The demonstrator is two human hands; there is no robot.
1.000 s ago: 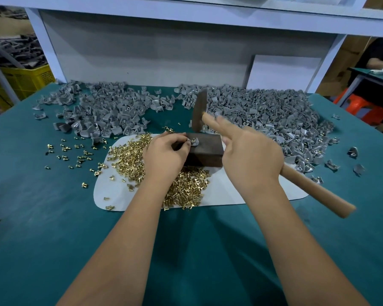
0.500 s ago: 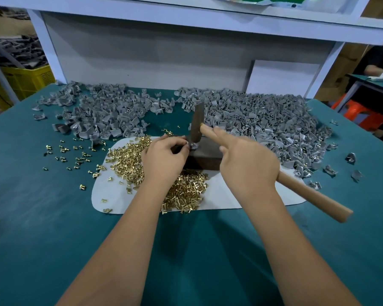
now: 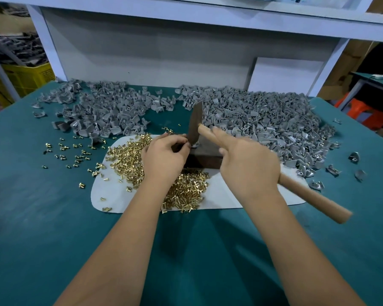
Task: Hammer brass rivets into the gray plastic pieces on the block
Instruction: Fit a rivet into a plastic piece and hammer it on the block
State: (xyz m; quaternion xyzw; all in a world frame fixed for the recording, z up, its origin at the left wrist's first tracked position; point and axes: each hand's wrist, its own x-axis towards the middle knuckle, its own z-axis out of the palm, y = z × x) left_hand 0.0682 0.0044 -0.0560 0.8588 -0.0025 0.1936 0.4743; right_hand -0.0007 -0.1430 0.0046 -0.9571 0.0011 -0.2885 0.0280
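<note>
A dark block [image 3: 208, 159] stands on a white mat [image 3: 228, 195] in the middle of the green table. My left hand [image 3: 164, 155] pinches a small gray plastic piece [image 3: 194, 146] on the block's top left corner. My right hand [image 3: 245, 164] grips the wooden handle of a hammer [image 3: 196, 123], index finger stretched along the shaft. The metal head rests on or just above the piece. Brass rivets [image 3: 128, 157] lie heaped on the mat under and left of my left hand.
Two big heaps of gray plastic pieces [image 3: 263, 120] cover the back of the table, one [image 3: 102, 113] to the left. Loose rivets [image 3: 75, 151] dot the green cloth at left. A white shelf frame rises behind. Yellow crate far left; another table and orange stool far right.
The hammer head has come down from a raised position onto the piece on the block. My left hand has kept its pinch at the block's corner.
</note>
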